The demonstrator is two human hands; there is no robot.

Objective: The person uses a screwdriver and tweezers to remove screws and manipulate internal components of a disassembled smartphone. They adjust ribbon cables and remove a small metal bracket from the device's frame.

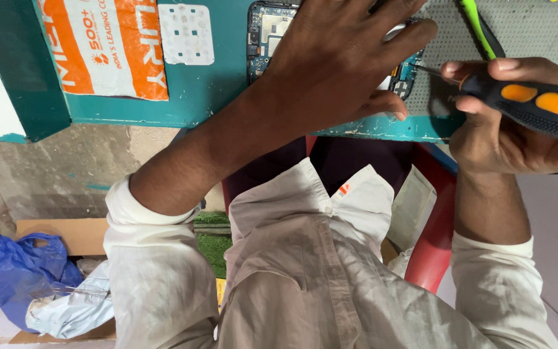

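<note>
My left hand (340, 61) lies flat on an opened phone (263, 32) with its circuit board bare, on the teal table (195, 97). The palm hides most of the phone. My right hand (505, 129) grips a black and orange screwdriver (537, 106). Its thin metal tip (424, 69) points left and meets the board's lower right corner, just beside my left fingers. A grey dotted mat (531, 26) lies under the phone's right part.
An orange and white packet (104, 45) and a pale perforated sheet (186, 33) lie on the table's left part. A green and black tool (479, 29) rests on the mat. Below are a red chair (437, 239), a blue bag (8, 271) and cardboard.
</note>
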